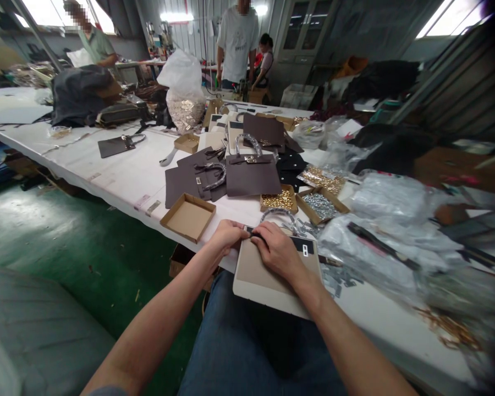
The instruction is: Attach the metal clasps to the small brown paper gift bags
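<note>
A beige bag panel (256, 269) with a dark strip along its top lies at the table's front edge, overhanging my lap. Its handle (278, 212), wrapped in clear film, arches up behind the strip. My left hand (230, 234) is closed at the panel's top left corner, thumb and fingers pinching the end of the dark strip. My right hand (278, 250) rests over the panel, its thumb and fingers closed on the same strip close to my left fingertips. A small metal fitting (305, 250) shows at the strip's right. Whatever lies between the fingertips is mostly hidden.
An open cardboard tray (190, 217) stands left of my hands. Beyond are boxes of gold studs (278, 199) and silver studs (319, 204), then dark bag panels (251, 175). Plastic bags (388, 242) crowd the right. A person (237, 44) stands across the table.
</note>
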Motion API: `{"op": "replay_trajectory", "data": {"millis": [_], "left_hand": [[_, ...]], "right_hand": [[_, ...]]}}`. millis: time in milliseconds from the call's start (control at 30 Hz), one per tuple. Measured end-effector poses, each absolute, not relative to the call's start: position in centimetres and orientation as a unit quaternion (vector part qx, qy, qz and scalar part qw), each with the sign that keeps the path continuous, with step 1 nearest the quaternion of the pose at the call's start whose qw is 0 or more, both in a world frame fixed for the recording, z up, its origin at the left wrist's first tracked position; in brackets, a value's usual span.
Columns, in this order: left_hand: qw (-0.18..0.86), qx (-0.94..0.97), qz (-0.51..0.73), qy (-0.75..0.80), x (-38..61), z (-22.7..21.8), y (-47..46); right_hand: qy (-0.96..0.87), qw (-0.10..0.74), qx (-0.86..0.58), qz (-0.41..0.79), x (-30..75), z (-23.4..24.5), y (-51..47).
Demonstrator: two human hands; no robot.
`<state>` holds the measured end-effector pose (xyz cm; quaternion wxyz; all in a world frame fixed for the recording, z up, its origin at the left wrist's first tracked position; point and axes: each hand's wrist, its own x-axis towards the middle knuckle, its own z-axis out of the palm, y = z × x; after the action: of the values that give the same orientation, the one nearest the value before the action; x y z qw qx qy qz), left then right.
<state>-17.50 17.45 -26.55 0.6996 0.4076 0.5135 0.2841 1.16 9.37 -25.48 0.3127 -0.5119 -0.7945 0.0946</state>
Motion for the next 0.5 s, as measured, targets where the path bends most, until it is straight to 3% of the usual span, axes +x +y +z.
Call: {"op": "replay_trajectory", "data": {"millis": [500], "left_hand": [[0.705, 0.414, 0.308, 0.487, -18.02, -27.44, 17.29]], "right_hand": [[-0.788, 0.316, -0.518, 0.103, 0.94, -25.30, 9.30]]}}
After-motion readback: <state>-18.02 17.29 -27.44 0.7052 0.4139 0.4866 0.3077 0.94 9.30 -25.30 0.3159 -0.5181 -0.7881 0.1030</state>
